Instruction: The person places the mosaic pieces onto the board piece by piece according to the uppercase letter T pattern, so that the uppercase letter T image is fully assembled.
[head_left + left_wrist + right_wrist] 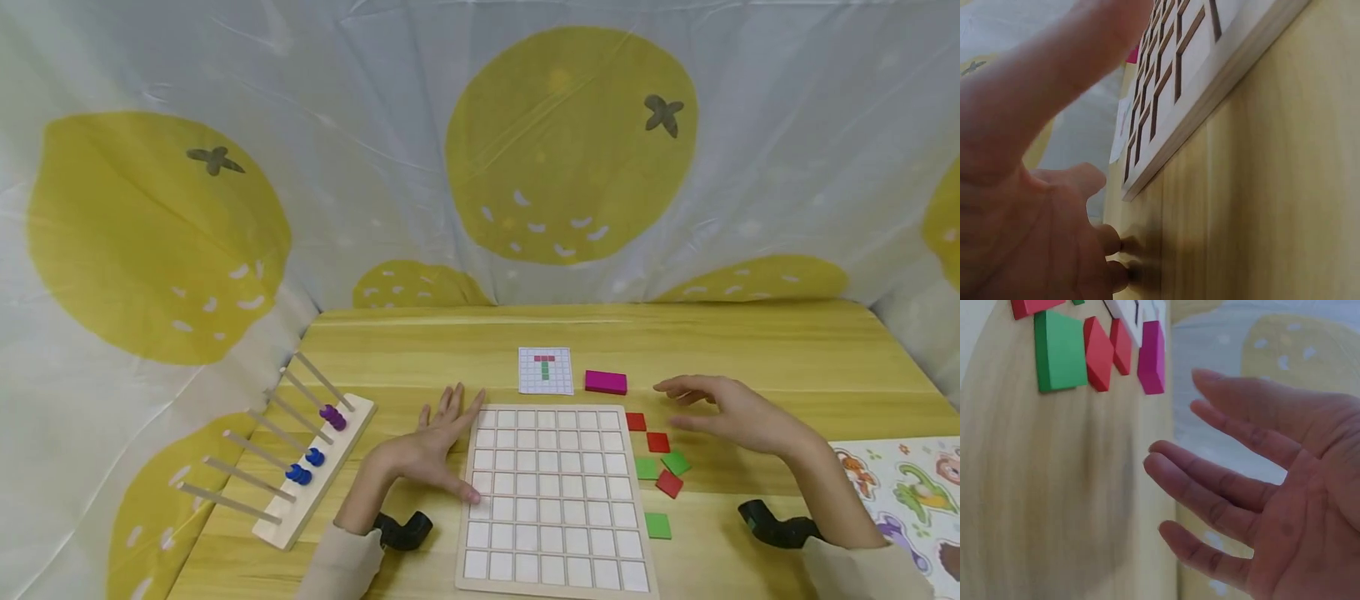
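Observation:
A wooden grid board [551,500] with white squares lies flat on the table. My left hand [435,454] spreads its fingers at the board's left edge, with the thumb over the frame; in the left wrist view the left hand [1041,231] has its fingertips down near the tabletop. To the right of the board my right hand [738,412] hovers with loosely bent fingers and nothing in it. Below it lie red tiles [657,442] and green tiles [658,526]. The right wrist view shows the right hand [1285,506] apart from the green tile [1063,353].
Behind the board lie a pattern card [545,371] with a red and green T and a magenta block [606,382]. A wooden peg rack [315,475] with blue and purple beads stands left. A sheet with animal pictures [907,492] lies at right.

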The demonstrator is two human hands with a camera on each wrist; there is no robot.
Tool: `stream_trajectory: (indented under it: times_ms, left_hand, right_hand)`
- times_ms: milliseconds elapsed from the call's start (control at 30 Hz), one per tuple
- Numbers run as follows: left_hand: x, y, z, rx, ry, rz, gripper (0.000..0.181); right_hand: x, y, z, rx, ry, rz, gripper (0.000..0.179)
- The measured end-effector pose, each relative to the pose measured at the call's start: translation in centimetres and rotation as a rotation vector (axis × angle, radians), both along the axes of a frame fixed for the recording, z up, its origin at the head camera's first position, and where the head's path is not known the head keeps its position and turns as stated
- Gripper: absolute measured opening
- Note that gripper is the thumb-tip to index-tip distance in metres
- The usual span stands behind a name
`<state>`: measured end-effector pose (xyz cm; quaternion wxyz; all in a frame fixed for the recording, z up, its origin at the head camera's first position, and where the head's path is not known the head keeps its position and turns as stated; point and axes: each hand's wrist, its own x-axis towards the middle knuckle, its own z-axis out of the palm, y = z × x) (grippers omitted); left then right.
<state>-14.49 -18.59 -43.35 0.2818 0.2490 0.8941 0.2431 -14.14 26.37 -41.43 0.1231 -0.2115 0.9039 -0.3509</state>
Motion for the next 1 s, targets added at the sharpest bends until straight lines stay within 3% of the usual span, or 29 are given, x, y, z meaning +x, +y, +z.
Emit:
stream_trajectory:
  times_ms: [267,467,1000]
  left_hand:
    - [0.5,0.7,-0.1,-0.092,0.063,-0.006,0.148]
    - [0.7,1.0,0.0,-0.121,0.066,0.000,0.148]
    - [0.6,1.0,-0.1,-0.134,0.063,0.006,0.148]
  right_hand:
    - [-0.8,-0.1,-1.2,-0.125,-0.141,0.057,0.037]
    - [-0.7,-0.3,-2.3,-0.172,-0.240,0.053,0.036]
    - [-0.5,-1.4,-2.9,-0.079,-0.209,-0.041,0.026]
